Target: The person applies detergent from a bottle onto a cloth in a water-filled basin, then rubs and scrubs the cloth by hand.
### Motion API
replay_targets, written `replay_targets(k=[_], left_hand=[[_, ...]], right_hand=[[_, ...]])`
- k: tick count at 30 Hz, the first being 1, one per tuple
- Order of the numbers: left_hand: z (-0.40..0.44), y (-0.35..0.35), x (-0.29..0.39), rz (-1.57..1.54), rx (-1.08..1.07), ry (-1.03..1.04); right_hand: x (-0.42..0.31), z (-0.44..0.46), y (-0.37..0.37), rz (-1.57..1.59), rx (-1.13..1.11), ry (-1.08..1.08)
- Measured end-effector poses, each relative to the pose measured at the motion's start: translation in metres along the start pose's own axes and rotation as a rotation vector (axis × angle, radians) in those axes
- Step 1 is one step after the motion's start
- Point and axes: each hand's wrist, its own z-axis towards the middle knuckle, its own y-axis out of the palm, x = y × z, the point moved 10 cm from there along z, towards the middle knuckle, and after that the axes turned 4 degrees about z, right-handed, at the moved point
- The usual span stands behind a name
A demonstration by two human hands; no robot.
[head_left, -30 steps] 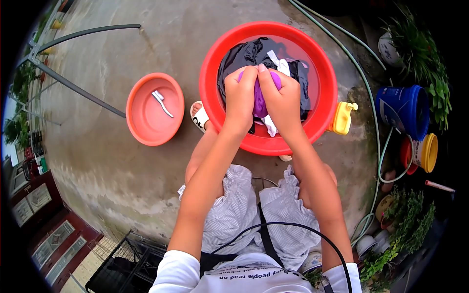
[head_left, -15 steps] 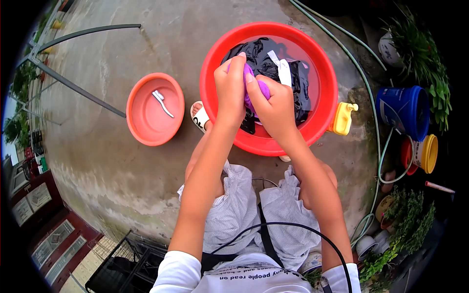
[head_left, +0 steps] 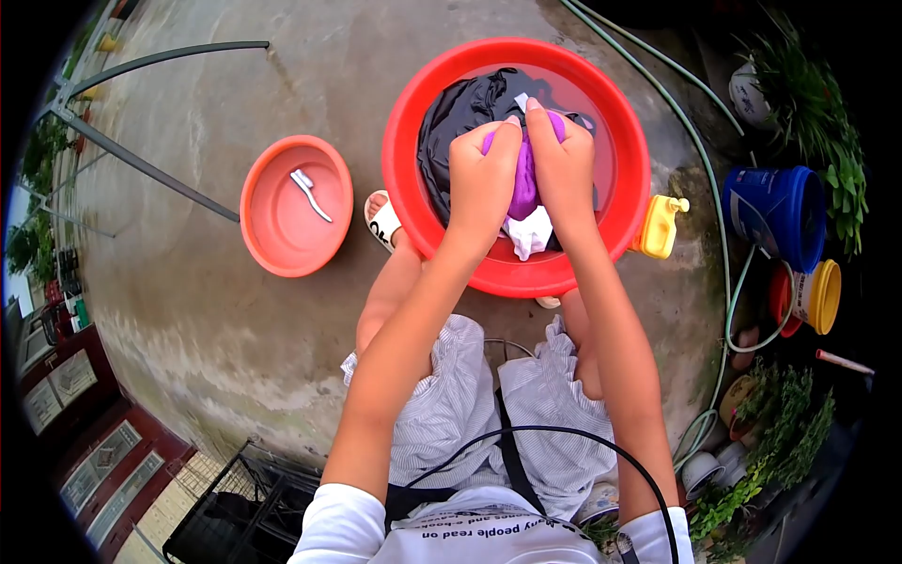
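My left hand (head_left: 484, 179) and my right hand (head_left: 564, 174) are side by side over the large red basin (head_left: 404, 113). Both are closed round a bunched purple cloth (head_left: 524, 183), thumbs on top. Below my fists hangs a white piece of cloth (head_left: 529, 233); whether it joins the purple one I cannot tell. Wet black fabric (head_left: 460, 108) lies in the water on the basin's left side. A small white scrap (head_left: 522, 101) shows just beyond my thumbs. My hands hide the middle of the basin.
Left of my foot stands a smaller pink basin (head_left: 272, 246) with a white brush (head_left: 311, 195) inside. A yellow bottle (head_left: 660, 228) touches or nearly touches the red basin's right side. Farther right are a green hose (head_left: 700, 150), a blue bucket (head_left: 775, 216) and a yellow bucket (head_left: 825, 296).
My hands have turned from a slanted, staggered grip to side by side and shifted right. The purple cloth is now stretched lengthwise between them, with white cloth hanging below.
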Motion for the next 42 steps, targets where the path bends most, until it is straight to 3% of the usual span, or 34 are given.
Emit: replay_targets(k=[5, 11, 14, 25, 31, 34, 37, 39, 42], left_hand=[[0.019, -0.023, -0.004, -0.078, 0.051, -0.025], [0.000, 0.002, 0.000, -0.011, -0.014, -0.032], [-0.009, 0.014, 0.005, 0.236, -0.075, 0.098], [0.020, -0.022, 0.001, -0.102, 0.072, -0.033], [-0.002, 0.006, 0.002, -0.014, -0.054, 0.003], [-0.015, 0.014, 0.010, 0.213, -0.102, 0.129], [-0.005, 0.002, 0.006, -0.015, -0.055, 0.023], [0.004, -0.012, 0.011, 0.002, 0.007, 0.035], [0.016, -0.027, 0.008, -0.050, 0.080, -0.016]], right_hand=[[-0.022, -0.024, 0.024, -0.142, -0.098, -0.112], [-0.001, 0.003, 0.000, 0.045, 0.008, -0.013], [0.014, 0.011, -0.007, 0.088, 0.022, 0.059], [-0.023, -0.025, 0.028, -0.071, -0.117, -0.100], [-0.004, 0.002, -0.001, 0.132, 0.010, 0.005], [0.005, 0.004, -0.003, 0.174, 0.028, 0.067], [0.000, -0.005, 0.005, 0.154, 0.004, 0.083], [-0.007, -0.014, 0.012, 0.154, -0.025, 0.083], [-0.026, -0.034, 0.029, -0.001, -0.110, -0.066]])
